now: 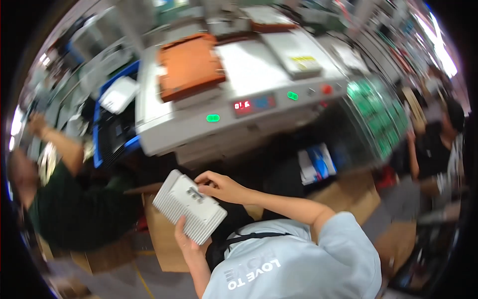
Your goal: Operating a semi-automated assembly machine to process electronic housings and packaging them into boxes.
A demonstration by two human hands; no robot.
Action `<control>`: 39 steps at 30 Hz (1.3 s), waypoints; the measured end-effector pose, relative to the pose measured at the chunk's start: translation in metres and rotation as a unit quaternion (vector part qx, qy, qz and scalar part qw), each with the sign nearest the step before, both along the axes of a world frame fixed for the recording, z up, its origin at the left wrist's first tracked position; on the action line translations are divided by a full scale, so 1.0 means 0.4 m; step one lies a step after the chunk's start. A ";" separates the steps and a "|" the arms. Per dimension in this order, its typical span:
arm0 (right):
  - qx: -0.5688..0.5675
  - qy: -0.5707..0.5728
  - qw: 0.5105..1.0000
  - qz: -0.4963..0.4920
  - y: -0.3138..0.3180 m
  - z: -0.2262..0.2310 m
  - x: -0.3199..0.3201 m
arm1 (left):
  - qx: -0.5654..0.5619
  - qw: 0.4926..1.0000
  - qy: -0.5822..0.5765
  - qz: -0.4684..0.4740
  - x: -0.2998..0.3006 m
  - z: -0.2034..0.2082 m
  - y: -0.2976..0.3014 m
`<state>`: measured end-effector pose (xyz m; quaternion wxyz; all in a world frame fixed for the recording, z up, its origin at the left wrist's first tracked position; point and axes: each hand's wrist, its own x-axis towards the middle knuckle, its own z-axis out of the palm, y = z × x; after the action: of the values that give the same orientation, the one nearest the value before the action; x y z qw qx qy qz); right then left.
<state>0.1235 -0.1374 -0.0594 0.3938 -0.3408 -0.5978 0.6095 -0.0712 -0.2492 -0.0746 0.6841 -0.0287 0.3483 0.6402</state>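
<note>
A white rectangular plastic housing with ribbed ends (172, 203) is held tilted in front of my body, over a cardboard box. My left hand (185, 239) grips its near edge, with fingers passing underneath. On the housing's upper face is a small dark fitting with slots (193, 193). My right hand (224, 187) is at the far right edge beside that fitting, thumb and fingers bent together. Whatever lies between those fingertips is too small and blurred to make out.
Ahead stands a white machine (174, 122) with lit green buttons, bearing an orange fixture (191, 67) and a white box-like block (291, 57). A blue crate (99, 144) is at left, a clear bin of green parts (381, 117) at right. A co-worker (74, 209) sits left.
</note>
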 end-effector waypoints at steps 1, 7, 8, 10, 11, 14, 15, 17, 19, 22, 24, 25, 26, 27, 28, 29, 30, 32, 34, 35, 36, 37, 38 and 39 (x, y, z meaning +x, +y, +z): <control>-0.014 -0.016 0.998 -0.061 -0.004 -0.012 0.045 | -0.024 1.000 0.004 -0.007 0.003 -0.007 0.012; 0.110 -0.205 0.826 -0.514 -0.075 -0.235 0.434 | -0.068 0.993 0.016 -0.090 0.037 -0.054 0.034; 0.156 -0.275 0.779 -0.541 -0.084 -0.297 0.517 | -0.096 0.990 0.015 -0.101 0.056 -0.062 0.035; -0.092 -0.212 0.825 -0.515 -0.152 -0.401 0.659 | -0.064 0.987 0.087 -0.120 0.087 -0.059 0.040; -0.060 -0.307 0.800 -0.511 -0.173 -0.458 0.700 | -0.028 0.986 0.093 -0.133 0.110 -0.053 0.034; -0.055 -0.476 0.746 -0.462 -0.200 -0.611 0.784 | -0.023 0.971 -0.028 -0.237 0.163 -0.051 0.106; -0.080 -0.561 0.707 -0.424 -0.186 -0.654 0.804 | 0.016 0.970 -0.060 -0.234 0.190 -0.048 0.117; -0.085 -0.660 0.648 -0.370 -0.167 -0.709 0.822 | 0.128 0.954 -0.091 -0.254 0.218 -0.042 0.134; -0.089 -0.704 0.616 -0.341 -0.152 -0.732 0.823 | 0.123 0.956 -0.082 -0.253 0.226 -0.036 0.135; -0.099 -0.733 0.592 -0.321 -0.156 -0.732 0.817 | 0.118 0.952 -0.078 -0.271 0.225 -0.031 0.117; -0.105 -0.743 0.582 -0.315 -0.165 -0.725 0.814 | 0.138 0.948 -0.094 -0.272 0.222 -0.034 0.103; -0.105 -0.746 0.579 -0.312 -0.167 -0.724 0.812 | 0.118 0.952 -0.093 -0.265 0.223 -0.036 0.099; -0.103 -0.749 0.576 -0.313 -0.170 -0.726 0.811 | 0.105 0.954 -0.089 -0.266 0.223 -0.038 0.095; -0.096 -0.748 0.577 -0.315 -0.168 -0.735 0.808 | 0.097 0.954 -0.086 -0.269 0.221 -0.042 0.092; -0.078 -0.753 0.568 -0.323 -0.169 -0.747 0.809 | 0.096 0.953 -0.083 -0.275 0.218 -0.045 0.093; -0.060 -0.759 0.558 -0.330 -0.170 -0.765 0.809 | 0.103 0.953 -0.081 -0.273 0.216 -0.048 0.091; -0.042 -0.765 0.549 -0.335 -0.169 -0.786 0.812 | 0.087 0.955 -0.080 -0.273 0.213 -0.051 0.091; 0.064 -0.808 0.475 -0.343 -0.170 -0.837 0.821 | 0.076 0.955 -0.092 -0.272 0.209 -0.055 0.089; 0.111 -0.820 0.434 -0.356 -0.176 -0.885 0.833 | 0.059 0.957 -0.086 -0.270 0.208 -0.058 0.091; 0.106 -0.815 0.435 -0.369 -0.170 -0.904 0.839 | 0.056 0.957 -0.088 -0.269 0.209 -0.059 0.092; 0.101 -0.809 0.436 -0.381 -0.169 -0.918 0.843 | 0.063 0.957 -0.095 -0.268 0.210 -0.061 0.093; 0.090 -0.810 0.447 -0.368 -0.167 -0.926 0.850 | 0.054 0.959 -0.087 -0.263 0.213 -0.062 0.093; 0.079 -0.811 0.460 -0.354 -0.168 -0.930 0.854 | 0.053 0.961 -0.084 -0.259 0.216 -0.064 0.094; 0.067 -0.811 0.472 -0.340 -0.166 -0.930 0.855 | 0.059 0.961 -0.086 -0.256 0.218 -0.065 0.095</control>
<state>0.4656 -0.2036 -0.4315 -0.0685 -0.8321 -0.5259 -0.1624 0.0159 -0.2111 -0.1007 0.8528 0.0469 0.2450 0.4587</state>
